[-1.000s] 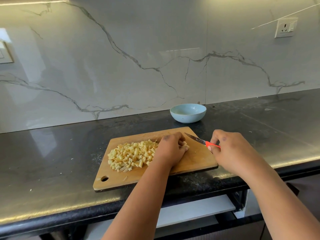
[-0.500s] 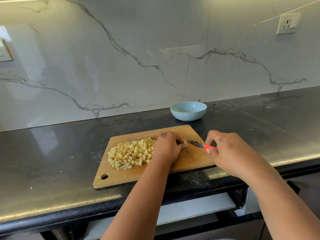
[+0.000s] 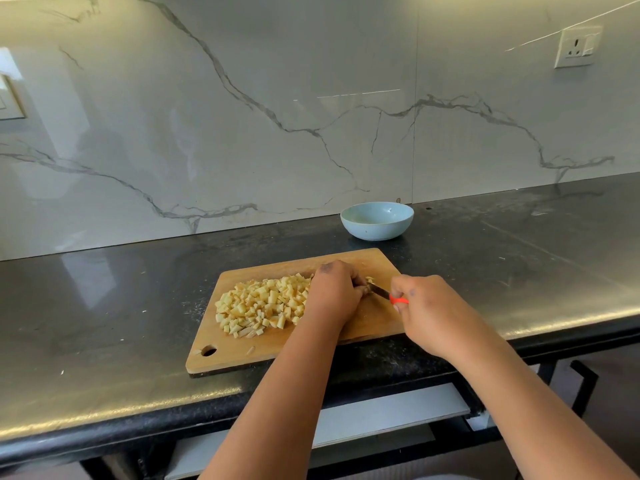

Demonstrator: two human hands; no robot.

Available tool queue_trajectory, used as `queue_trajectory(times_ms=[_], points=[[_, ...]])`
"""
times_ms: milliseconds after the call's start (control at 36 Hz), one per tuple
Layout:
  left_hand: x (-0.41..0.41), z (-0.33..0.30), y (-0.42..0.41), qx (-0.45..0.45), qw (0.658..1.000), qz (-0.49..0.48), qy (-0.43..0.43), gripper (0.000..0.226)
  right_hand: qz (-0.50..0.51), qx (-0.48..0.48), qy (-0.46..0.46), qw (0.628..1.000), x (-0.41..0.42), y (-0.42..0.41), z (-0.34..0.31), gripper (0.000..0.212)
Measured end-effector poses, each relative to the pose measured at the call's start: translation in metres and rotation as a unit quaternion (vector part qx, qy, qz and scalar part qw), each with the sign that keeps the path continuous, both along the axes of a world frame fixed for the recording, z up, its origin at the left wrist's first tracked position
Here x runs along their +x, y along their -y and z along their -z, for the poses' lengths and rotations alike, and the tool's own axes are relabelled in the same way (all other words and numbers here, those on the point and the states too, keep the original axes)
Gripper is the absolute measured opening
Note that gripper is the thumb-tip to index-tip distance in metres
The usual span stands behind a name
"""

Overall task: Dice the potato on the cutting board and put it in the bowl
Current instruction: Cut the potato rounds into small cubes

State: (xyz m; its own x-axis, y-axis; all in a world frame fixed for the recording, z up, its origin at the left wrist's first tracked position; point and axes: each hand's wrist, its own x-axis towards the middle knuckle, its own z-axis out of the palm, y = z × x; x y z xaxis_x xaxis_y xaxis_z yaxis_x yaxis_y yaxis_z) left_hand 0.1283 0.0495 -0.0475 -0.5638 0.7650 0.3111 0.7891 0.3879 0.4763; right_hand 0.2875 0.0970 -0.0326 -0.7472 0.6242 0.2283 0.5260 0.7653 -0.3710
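Right now a wooden cutting board (image 3: 277, 351) lies on the dark stone counter (image 3: 104, 323), its hanging hole at the near left corner. Across the left and middle of the board sits a heap of diced potato (image 3: 263, 304), pale yellow cubes piled loosely, with a few strips at the near edge of the heap. At the right end of that heap the left hand (image 3: 334, 294) is bent over the board, fingers curled down and tucked, pinching a last small piece of potato (image 3: 370, 279) that shows only as a pale sliver past the knuckles; how much of it is left cannot be told. Just to the right, the right hand (image 3: 427, 310) grips a small knife (image 3: 381, 292) by its red handle, fingers wrapped fully round it so only a bit of red shows at the thumb side. The dark blade points left and slightly away, its tip meeting the left fingertips at the piece being held. Both forearms come in from the near edge.

Beyond the board's far right corner, well apart from it, stands a pale blue bowl (image 3: 376, 230) by the marble backsplash (image 3: 242, 116); nothing can be seen inside. A white wall socket (image 3: 577, 47) sits high on the right of the backsplash
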Motion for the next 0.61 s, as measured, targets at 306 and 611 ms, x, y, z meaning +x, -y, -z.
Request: queue_trajectory(times_ms=[306,611], points=[[0.002,0.002,0.005,0.010,1.000,0.006,0.007,0.012,0.021,0.020,0.078,0.996,0.048,0.011,-0.036,0.010],[0.005,-0.003,0.009,0.039,0.999,0.001,-0.001,0.019,0.002,0.027,-0.007,1.000,0.032,0.010,-0.027,0.008]])
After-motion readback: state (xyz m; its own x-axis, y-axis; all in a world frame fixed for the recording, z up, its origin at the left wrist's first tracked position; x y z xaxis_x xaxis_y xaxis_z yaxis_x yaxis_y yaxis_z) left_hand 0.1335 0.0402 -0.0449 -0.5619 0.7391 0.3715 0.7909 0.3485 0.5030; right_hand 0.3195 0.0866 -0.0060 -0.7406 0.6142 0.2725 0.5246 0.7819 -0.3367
